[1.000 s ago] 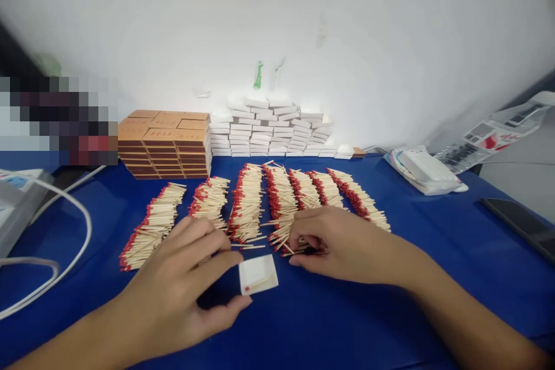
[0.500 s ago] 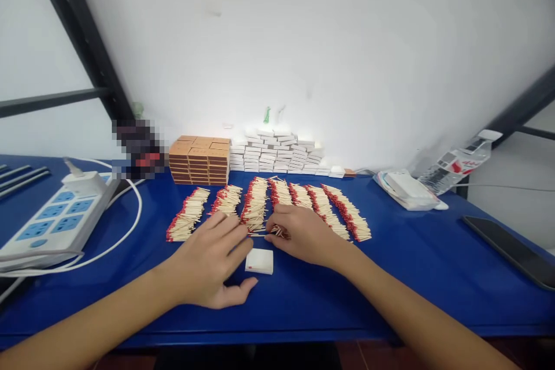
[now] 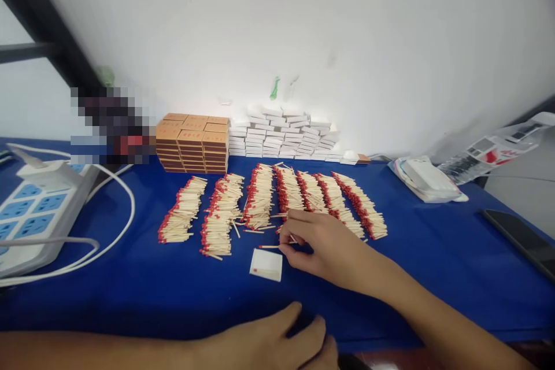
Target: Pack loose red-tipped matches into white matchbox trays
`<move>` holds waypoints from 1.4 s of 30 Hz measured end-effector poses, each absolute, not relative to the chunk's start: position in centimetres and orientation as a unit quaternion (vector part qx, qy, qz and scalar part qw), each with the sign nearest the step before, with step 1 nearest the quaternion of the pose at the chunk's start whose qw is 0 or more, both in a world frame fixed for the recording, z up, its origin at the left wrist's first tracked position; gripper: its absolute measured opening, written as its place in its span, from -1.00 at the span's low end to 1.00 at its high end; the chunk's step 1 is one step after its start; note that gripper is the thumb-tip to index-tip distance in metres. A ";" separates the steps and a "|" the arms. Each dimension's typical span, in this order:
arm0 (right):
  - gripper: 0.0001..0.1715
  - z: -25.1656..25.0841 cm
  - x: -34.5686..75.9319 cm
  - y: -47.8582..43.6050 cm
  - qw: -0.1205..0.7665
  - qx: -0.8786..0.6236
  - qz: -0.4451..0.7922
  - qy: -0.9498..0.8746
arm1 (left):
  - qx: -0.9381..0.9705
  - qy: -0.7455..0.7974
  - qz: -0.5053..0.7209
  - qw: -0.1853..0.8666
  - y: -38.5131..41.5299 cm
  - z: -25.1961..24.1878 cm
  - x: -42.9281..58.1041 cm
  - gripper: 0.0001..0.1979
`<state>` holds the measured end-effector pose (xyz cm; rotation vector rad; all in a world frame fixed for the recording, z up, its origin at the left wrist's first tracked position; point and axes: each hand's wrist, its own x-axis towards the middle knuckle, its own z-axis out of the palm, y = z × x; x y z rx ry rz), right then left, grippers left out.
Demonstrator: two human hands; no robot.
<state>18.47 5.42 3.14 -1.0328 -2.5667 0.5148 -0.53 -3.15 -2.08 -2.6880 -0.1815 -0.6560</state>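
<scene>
Between thumb and fingertips, my right hand (image 3: 332, 248) pinches a match (image 3: 269, 247), its red head pointing left. Just below that match lies a small white matchbox tray (image 3: 265, 266) with a single match visible in it. My left hand (image 3: 277, 340) is lower down near the table's front edge, fingers apart and holding nothing. Rows of red-headed matches spread across the blue table, including a left row (image 3: 182, 211), a second row (image 3: 221, 214) and a far right row (image 3: 362, 205). My right hand covers the lower ends of some middle rows.
Brown matchboxes (image 3: 193, 141) are stacked against the wall, beside a pile of white trays (image 3: 281, 136). A power strip (image 3: 39, 208) with white cables lies left. On the right are a plastic packet (image 3: 427, 179), a clear bottle (image 3: 489, 153) and a phone (image 3: 522, 243).
My left hand has pulled back from the match rows toward the table's front edge. My right hand has come slightly nearer the tray, with a match now showing in its pinch. The view has shifted.
</scene>
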 end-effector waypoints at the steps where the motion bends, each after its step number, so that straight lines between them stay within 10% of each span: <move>1: -0.87 3.5 18.5 5.1 0.159 -0.362 0.190 -0.899 | -0.955 -0.048 -0.227 0.186 -3.1 -1.3 -1.2 -0.76; 42: -0.87 1.2 16.1 6.5 0.156 -0.360 0.097 -0.914 | -0.907 -0.295 -0.294 -0.062 3.2 1.0 -10.8 -0.79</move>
